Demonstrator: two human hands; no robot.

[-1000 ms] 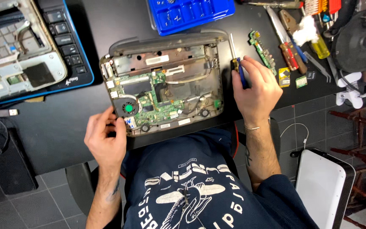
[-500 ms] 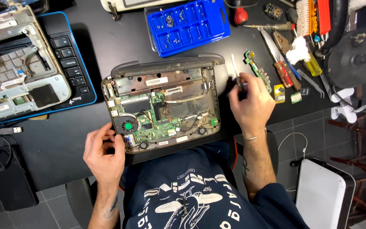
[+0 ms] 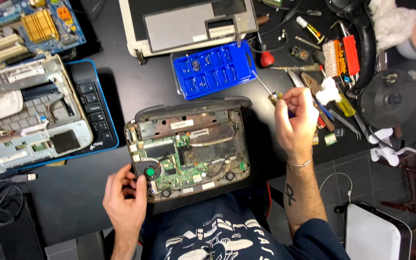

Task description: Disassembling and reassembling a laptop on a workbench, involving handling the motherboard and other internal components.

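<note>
Opened laptop base (image 3: 188, 154), cover off, lies on the dark bench (image 3: 73, 212) right at the person's lap; green mainboard and round cooling fan (image 3: 149, 170) exposed, hinge edge turned away from the body so the board faces up for access.

Left hand (image 3: 125, 197) curled loosely at the base's near left corner, thumb up against the casing edge beside the fan. It looks like a steadying hold; no tool in it.

Right hand (image 3: 295, 123) closed around a small screwdriver (image 3: 267, 89), lifted clear of the base to its right, thin shaft angled up and left toward the blue compartment tray (image 3: 213, 70). Tray sits just behind the base, small screws in some cells, within easy reach for sorting.

Hand tools, including a brush (image 3: 332, 58), are spread along the bench's right side. A second stripped laptop chassis (image 3: 25, 115) rests far left on a blue-edged keyboard (image 3: 92, 113).
</note>
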